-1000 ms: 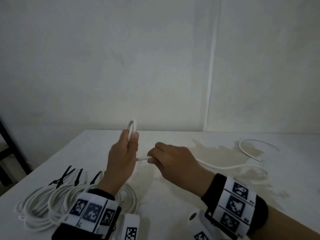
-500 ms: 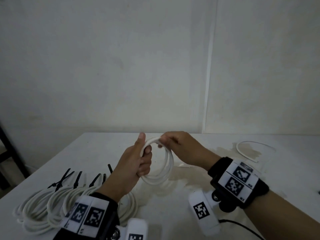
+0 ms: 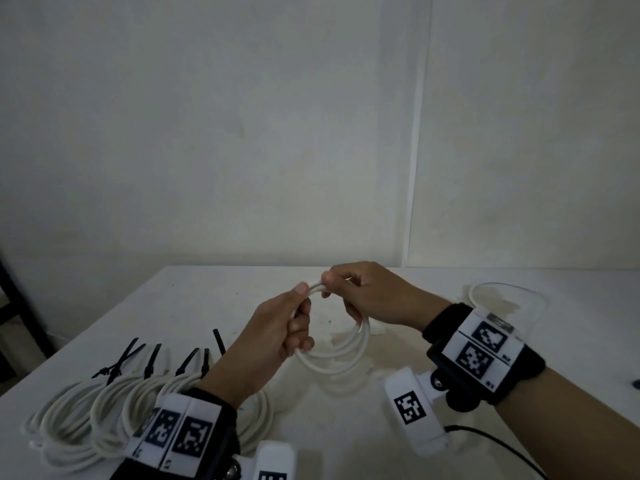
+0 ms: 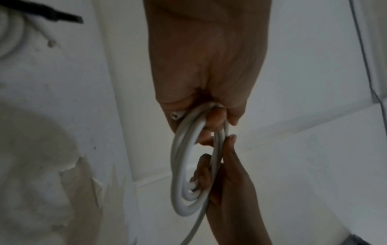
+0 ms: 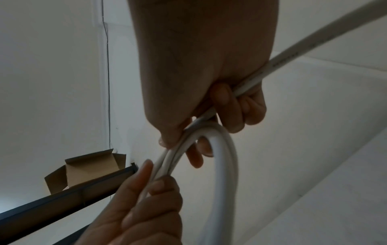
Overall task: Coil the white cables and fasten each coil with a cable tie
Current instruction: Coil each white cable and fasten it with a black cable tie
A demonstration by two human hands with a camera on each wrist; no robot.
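I hold a small coil of white cable (image 3: 341, 355) above the white table (image 3: 214, 299). My left hand (image 3: 294, 327) grips the coil's left side, thumb on top. My right hand (image 3: 349, 289) pinches the top of the loop and the running strand. In the left wrist view the coil (image 4: 188, 190) hangs below my left hand (image 4: 213, 116), a cut cable end showing beside the palm. The right wrist view shows the cable (image 5: 226, 149) passing through my right hand (image 5: 209, 119), its tail running off to the upper right. The loose tail (image 3: 476, 292) lies on the table at the far right.
Several finished white coils (image 3: 114, 410) with black cable ties (image 3: 152, 362) lie at the front left, partly under my left forearm. A thin black wire (image 3: 491, 441) runs from my right wrist camera. A dark frame (image 3: 17, 306) stands left of the table. A cardboard box (image 5: 83, 169) sits beyond.
The single small loop has grown into a coil of several turns. My right hand rose from the table strand up to the coil's top, and most of the loose cable was drawn in.
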